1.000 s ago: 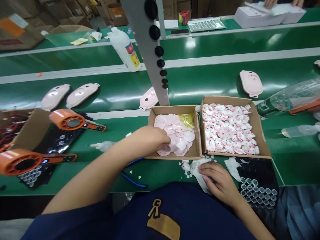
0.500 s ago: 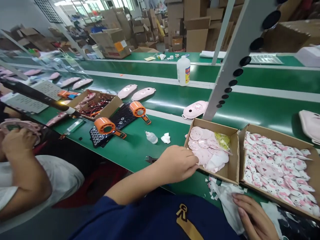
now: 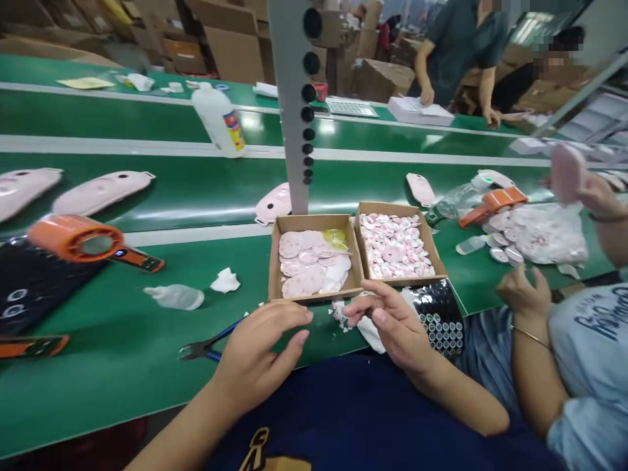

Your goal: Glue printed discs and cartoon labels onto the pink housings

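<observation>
Two: left hand (image 3: 260, 356); right hand (image 3: 397, 327)

Dark lettering crosses the neighbouring person's light blue shirt (image 3: 596, 327), cut off by the frame edge; only a leading "B" can be made out. The white bottle (image 3: 218, 121) bears a red, yellow and blue label (image 3: 235, 133) whose print is too small to read.

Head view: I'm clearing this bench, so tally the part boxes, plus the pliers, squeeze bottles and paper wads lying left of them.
Cardboard boxes: 2
Pliers: 1
Squeeze bottles: 1
Paper wads: 1
Total: 5
</observation>
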{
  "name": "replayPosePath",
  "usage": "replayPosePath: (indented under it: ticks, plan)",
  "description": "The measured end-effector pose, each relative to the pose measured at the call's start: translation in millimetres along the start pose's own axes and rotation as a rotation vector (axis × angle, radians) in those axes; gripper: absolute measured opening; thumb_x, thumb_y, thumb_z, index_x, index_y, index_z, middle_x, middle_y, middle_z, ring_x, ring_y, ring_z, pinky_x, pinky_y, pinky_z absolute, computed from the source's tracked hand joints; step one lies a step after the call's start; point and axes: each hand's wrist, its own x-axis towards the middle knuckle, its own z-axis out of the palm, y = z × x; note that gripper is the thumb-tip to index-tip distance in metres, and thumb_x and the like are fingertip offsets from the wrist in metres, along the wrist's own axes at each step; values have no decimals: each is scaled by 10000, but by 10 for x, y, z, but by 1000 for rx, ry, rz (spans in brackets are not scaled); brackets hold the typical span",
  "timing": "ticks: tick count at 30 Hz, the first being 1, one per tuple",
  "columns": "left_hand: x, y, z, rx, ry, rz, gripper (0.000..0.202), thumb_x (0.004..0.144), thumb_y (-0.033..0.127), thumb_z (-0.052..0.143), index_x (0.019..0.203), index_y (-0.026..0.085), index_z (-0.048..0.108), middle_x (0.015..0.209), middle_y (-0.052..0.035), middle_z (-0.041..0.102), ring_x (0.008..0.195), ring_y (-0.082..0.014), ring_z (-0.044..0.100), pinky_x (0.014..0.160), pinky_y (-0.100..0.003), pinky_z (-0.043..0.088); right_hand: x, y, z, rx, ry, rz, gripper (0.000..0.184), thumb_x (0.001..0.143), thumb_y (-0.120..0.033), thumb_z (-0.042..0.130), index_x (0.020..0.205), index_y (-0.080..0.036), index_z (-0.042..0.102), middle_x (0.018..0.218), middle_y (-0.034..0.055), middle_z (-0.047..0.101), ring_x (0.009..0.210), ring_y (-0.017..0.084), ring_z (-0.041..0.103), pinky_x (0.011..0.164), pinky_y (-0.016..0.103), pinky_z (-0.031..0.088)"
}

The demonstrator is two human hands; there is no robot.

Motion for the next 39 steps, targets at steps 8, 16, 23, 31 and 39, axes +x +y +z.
replayPosePath:
  ticks: [8,16,23,31,39]
  plan:
    - [15,309,81,-299,-14,-54,218,850,101,635,1028,227,646,964,-24,710,899,-147,677,832,-256,544,-327,-292,298,-152,-210,-90,400,1042,-254,435,1432,-329,390,1293,87,656,1152,175,649,985,396,550]
    - [-141,476,125,-475,1,-98,205,834,54,624,940,225,663,900,-20,710,867,-166,678,778,-295,566,-593,-321,339,-472,-205,-268,452,981,-185,474,1412,-300,401,1264,108,640,1183,235,624,1002,470,538]
    - [-177,550,109,-291,-31,-31,175,869,83,616,969,224,640,938,-19,691,882,-149,660,804,-274,533,-720,-318,397,-468,-146,-211,479,933,-174,541,1389,-271,434,1242,99,635,1062,202,656,977,417,553]
    - [-191,736,-17,-181,-60,80,238,882,82,622,1063,236,609,1076,-38,665,1022,-174,623,917,-324,493,-783,-462,444,-594,-85,-313,450,910,-216,592,1340,-249,465,1284,108,617,1198,226,609,1043,425,512]
    - [-292,894,22,-289,-271,140,159,864,102,654,1002,176,626,991,-53,688,969,-169,633,895,-282,493,-831,-449,486,-767,9,-449,377,902,-156,626,1234,-248,474,1305,127,580,1189,233,597,981,428,537]
